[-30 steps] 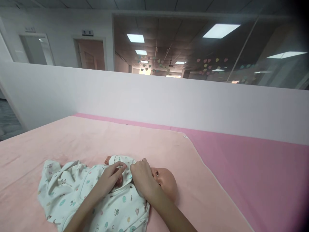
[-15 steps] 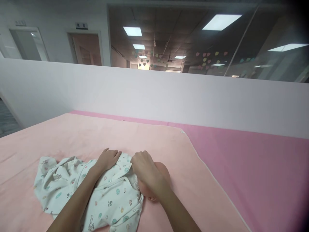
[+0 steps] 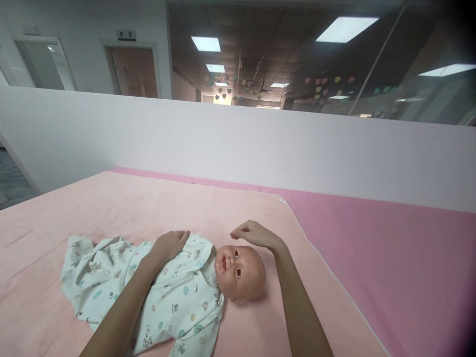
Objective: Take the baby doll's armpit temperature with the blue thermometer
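A baby doll lies on its back on a pale pink blanket [image 3: 148, 203], its bare head [image 3: 240, 271] to the right. It wears a white romper [image 3: 174, 297] printed with small coloured shapes. My left hand [image 3: 170, 245] rests flat on the romper at the doll's shoulder, fingers stretched out. My right hand [image 3: 253, 234] hovers just above and beyond the doll's head, fingers loosely curled, holding nothing.
The blanket covers a brighter pink sheet [image 3: 390, 263] that shows on the right. A white partition wall [image 3: 238, 144] runs along the far edge, with glass panels and doors above it. The romper's loose legs [image 3: 85, 272] are bunched at the left.
My right hand has let go of the romper's collar and lifted off the doll's face, moving up and right. The doll's face is now uncovered. My left hand has stayed on the romper.
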